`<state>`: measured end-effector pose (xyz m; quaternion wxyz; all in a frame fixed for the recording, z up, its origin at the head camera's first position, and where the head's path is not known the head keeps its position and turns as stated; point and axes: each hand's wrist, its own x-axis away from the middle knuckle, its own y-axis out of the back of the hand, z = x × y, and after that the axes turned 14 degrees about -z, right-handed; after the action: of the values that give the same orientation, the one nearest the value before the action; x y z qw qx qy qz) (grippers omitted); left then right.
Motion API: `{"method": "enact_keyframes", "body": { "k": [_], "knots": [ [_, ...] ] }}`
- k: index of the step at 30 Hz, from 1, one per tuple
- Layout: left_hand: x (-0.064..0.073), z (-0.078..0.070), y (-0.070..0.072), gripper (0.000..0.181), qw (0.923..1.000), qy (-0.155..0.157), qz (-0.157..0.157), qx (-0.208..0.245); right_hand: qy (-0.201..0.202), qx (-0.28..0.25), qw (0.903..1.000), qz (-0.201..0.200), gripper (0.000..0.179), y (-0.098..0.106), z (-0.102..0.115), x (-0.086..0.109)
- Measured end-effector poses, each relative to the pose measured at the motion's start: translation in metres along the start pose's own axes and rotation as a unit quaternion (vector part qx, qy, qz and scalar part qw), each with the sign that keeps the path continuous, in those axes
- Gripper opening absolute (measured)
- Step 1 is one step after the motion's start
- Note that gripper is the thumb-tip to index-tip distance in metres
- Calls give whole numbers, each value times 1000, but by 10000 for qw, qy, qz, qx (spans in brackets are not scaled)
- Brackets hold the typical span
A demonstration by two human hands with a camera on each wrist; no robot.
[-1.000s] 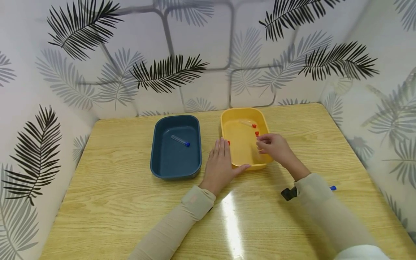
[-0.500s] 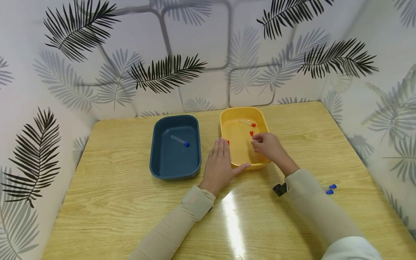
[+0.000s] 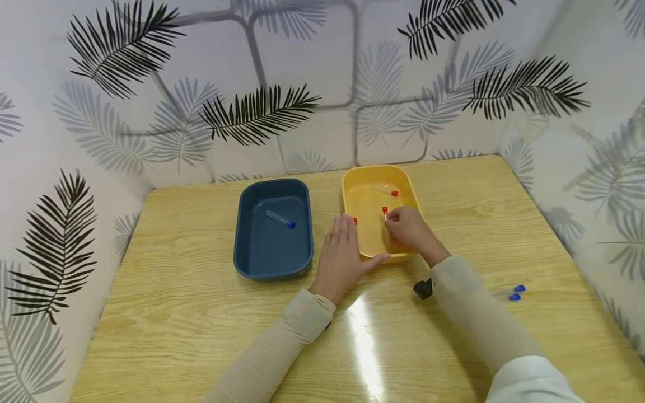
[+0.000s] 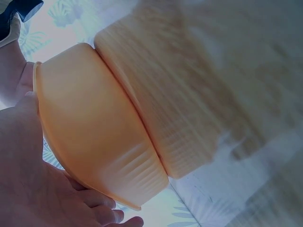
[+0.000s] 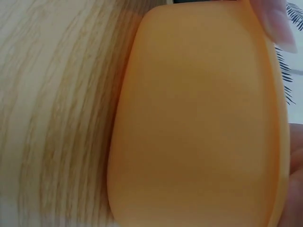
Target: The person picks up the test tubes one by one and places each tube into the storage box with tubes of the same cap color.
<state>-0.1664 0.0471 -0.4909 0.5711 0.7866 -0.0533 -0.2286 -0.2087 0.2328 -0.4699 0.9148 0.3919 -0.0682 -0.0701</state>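
A yellow tray point(image 3: 370, 238) sits on the table in the head view. My left hand point(image 3: 344, 254) rests at its near left corner, with straight fingers along the left rim and the thumb on the near rim. The left wrist view shows that hand point(image 4: 33, 175) against the tray's outer wall point(image 4: 99, 123). Inside the tray, my right hand point(image 3: 409, 226) pinches a red-capped test tube point(image 3: 385, 211), cap up; its lower part is hidden by the fingers. Another red-capped tube point(image 3: 388, 191) lies farther back. A red cap point(image 3: 355, 221) shows beside my left fingertips.
A dark blue tray point(image 3: 272, 252) stands to the left, holding one blue-capped tube point(image 3: 279, 219). Blue-capped tubes point(image 3: 515, 297) lie on the table point(image 3: 166, 291) at the right, partly behind my right forearm. A leaf-patterned wall point(image 3: 312, 73) rises behind the table.
My right hand has moved left inside the yellow tray with the red-capped tube. Its forearm has shifted left, exposing more of the blue-capped tubes. My left hand has stayed in place.
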Motion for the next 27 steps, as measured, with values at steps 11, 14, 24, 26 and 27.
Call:
{"method": "enact_keyframes", "body": {
  "k": [11, 14, 24, 26, 27],
  "knots": [
    [1, 1, 0, 113, 9999, -63, -118, -10, -580, -306, 9978, 74, 29, -7, 0, -4],
    [1, 0, 1, 113, 10000, -35, -86, -28, -647, -319, 9974, 90, 28, -7, -1, -4],
    [1, -1, 3, 113, 10000, -1, -92, -13, -634, -270, 9976, 54, 28, -9, -2, -6],
    [1, -1, 2, 113, 9999, -7, -105, -2, -653, -322, 9973, 56, 27, -10, -3, -6],
    [1, -1, 2, 113, 9999, -6, -106, 4, -667, -365, 9971, 64, 27, -10, -3, -6]
  ]
}}
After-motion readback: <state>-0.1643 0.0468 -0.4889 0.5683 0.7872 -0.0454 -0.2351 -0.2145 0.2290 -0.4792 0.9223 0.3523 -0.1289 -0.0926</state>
